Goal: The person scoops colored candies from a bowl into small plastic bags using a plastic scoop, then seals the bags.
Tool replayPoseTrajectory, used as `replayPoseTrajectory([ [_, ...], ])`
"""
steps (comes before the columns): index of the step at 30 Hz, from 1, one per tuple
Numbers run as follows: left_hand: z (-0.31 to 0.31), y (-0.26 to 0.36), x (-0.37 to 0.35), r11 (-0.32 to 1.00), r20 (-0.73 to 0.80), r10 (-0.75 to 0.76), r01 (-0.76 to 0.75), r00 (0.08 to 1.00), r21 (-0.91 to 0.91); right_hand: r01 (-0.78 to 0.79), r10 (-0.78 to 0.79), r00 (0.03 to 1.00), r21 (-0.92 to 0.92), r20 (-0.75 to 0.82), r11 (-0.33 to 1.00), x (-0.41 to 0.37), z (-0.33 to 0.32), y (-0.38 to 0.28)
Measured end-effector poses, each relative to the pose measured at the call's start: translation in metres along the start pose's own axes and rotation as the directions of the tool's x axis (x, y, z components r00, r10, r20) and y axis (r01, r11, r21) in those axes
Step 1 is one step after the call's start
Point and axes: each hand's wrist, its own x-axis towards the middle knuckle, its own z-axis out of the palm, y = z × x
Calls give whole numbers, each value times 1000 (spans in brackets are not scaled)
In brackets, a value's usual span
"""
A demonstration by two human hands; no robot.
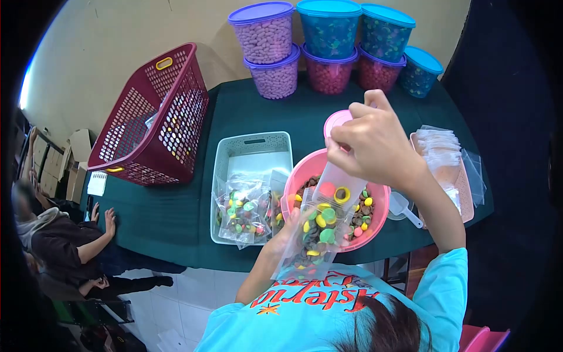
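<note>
My right hand [375,149] grips a pink scoop [335,126] and tips it downward into a clear plastic bag [314,237]. My left hand [280,234] holds that bag by its side, just in front of a pink bowl [380,202]. The bag is partly filled with colourful round candies: green, yellow, pink and brown. The bowl holds more of the same candies. Much of my left hand is hidden behind the bag.
A pale grey basket [252,146] left of the bowl holds filled candy bags [241,211]. A maroon laundry basket [153,111] lies tilted at far left. Lidded candy tubs [328,50] stand at the back. Empty bags on a pink tray [446,155] and a white scoop [404,208] lie right. A person [64,240] sits at left.
</note>
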Motion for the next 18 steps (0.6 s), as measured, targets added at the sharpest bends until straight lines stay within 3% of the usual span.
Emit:
replayPoseTrajectory([
  [1,-2,-2,-2,999,-64,-21,23,998,37,-3,3,1000,0,23,1000,-2,-2,0],
  [5,9,-4,2,993,-71,-37,45,997,114,-92,79,991,125,110,988,-11,-1,1],
  [7,8,-5,1,992,-18,-54,56,998,111,-305,213,896,189,390,933,-17,4,14],
  [8,7,-5,0,992,34,-65,61,997,110,-309,217,894,189,391,932,-21,8,21],
  [11,1,-10,-5,998,6,-57,56,998,37,-631,422,751,365,508,684,-43,27,47],
  [12,-6,-13,-7,998,4,-57,57,998,36,-632,421,750,366,510,683,-48,28,49],
  [14,-23,-19,-10,978,194,82,-41,978,-205,-644,540,742,200,398,738,-57,28,47],
  [16,-29,-19,-10,991,176,101,-84,979,-100,-605,524,762,131,381,785,-71,39,35],
  [18,-27,-13,-6,975,243,216,-196,946,-104,-380,374,858,-56,353,923,-88,55,21],
])
